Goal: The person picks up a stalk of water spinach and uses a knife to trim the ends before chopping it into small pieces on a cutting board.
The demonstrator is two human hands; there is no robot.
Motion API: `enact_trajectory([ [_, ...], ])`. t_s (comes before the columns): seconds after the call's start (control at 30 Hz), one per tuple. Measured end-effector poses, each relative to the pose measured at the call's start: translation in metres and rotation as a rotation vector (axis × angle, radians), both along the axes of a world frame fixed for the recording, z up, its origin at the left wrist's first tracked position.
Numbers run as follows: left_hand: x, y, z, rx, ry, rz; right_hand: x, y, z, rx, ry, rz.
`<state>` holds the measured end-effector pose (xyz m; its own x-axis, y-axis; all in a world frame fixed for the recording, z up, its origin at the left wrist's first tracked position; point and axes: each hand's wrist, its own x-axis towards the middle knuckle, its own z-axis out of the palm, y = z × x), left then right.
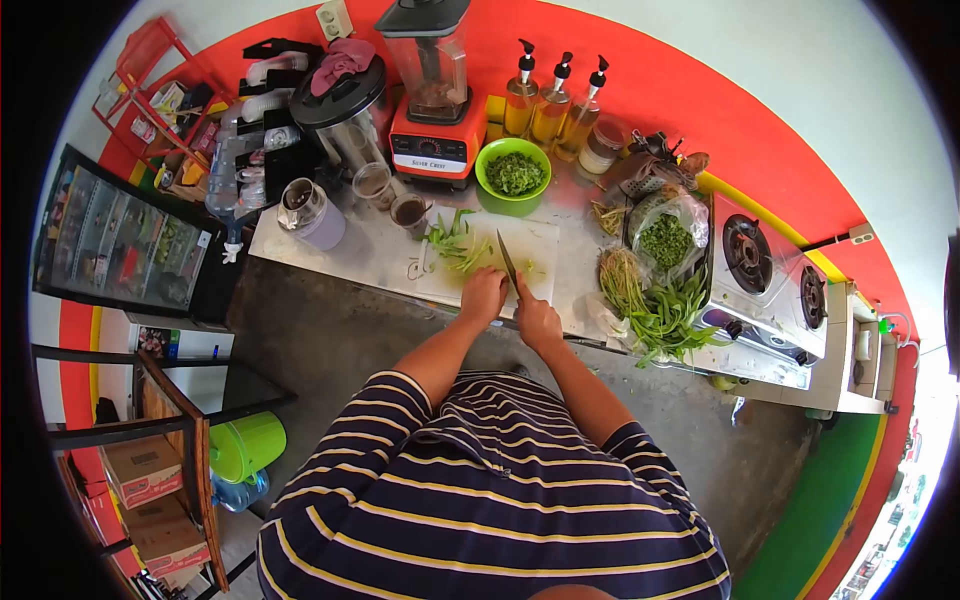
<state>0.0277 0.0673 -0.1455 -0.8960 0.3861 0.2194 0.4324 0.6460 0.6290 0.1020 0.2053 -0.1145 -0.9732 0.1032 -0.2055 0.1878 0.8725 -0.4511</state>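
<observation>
My right hand [540,322] is wrapped round the handle of a knife [507,258], whose blade points away from me over the white cutting board [540,240]. Beside it, my left hand [484,294] rests at the near part of the board with its fingers curled closed. Whatever is under those fingers is hidden. Cut green leaves and stalks [458,245] lie on the board just beyond my left hand. Behind the board stands a green bowl [513,204] holding chopped greens [515,173].
Leafy greens [675,315] and a plastic bag of chopped greens [666,240] lie to the right, by the gas stove [775,285]. A blender [432,140], pump bottles [548,110], two cups [408,212] and a steel-topped jar [312,215] stand along the back and left.
</observation>
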Motion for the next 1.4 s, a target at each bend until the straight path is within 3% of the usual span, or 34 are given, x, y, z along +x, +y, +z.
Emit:
enact_trajectory([
  [0.2, 0.001, -0.01, 0.004, 0.07, -0.249, 0.034, -0.012, 0.001, -0.012, 0.099, -0.045, 0.054],
  [0.3, 0.0, -0.02, 0.007, 0.079, -0.032, 0.181, -0.019, 0.004, -0.007, 0.095, -0.043, 0.062],
  [0.43, -0.007, -0.034, 0.012, 0.05, 0.024, 0.387, -0.009, 0.015, 0.006, 0.004, 0.006, -0.036],
  [0.5, -0.009, -0.04, 0.012, -0.072, -0.064, 0.392, -0.003, 0.021, 0.009, -0.039, 0.017, -0.016],
  [0.77, -0.008, -0.039, 0.003, -0.104, -0.106, 0.382, 0.014, 0.04, 0.007, -0.196, 0.02, 0.165],
  [0.87, -0.006, -0.039, 0.003, -0.11, -0.016, 0.373, 0.013, 0.05, -0.003, -0.168, -0.011, 0.075],
  [0.93, -0.004, -0.039, 0.004, -0.099, 0.042, 0.375, 0.013, 0.054, -0.009, -0.311, 0.172, 0.025],
  [1.03, -0.002, -0.041, 0.001, -0.156, 0.006, 0.295, 0.016, 0.058, -0.01, -0.514, 0.081, -0.093],
  [1.13, -0.004, -0.039, -0.001, -0.222, 0.015, 0.26, 0.024, 0.067, -0.002, -0.518, -0.017, -0.042],
  [1.23, -0.009, -0.042, 0.001, -0.205, 0.062, 0.236, 0.032, 0.078, 0.0, -0.489, 0.057, 0.05],
  [1.3, -0.016, -0.043, 0.004, -0.06, -0.172, 0.242, 0.031, 0.083, -0.011, -0.495, 0.111, 0.029],
  [1.4, -0.021, -0.041, 0.025, -0.037, -0.161, 0.281, 0.024, 0.09, -0.015, -0.52, 0.075, -0.022],
])
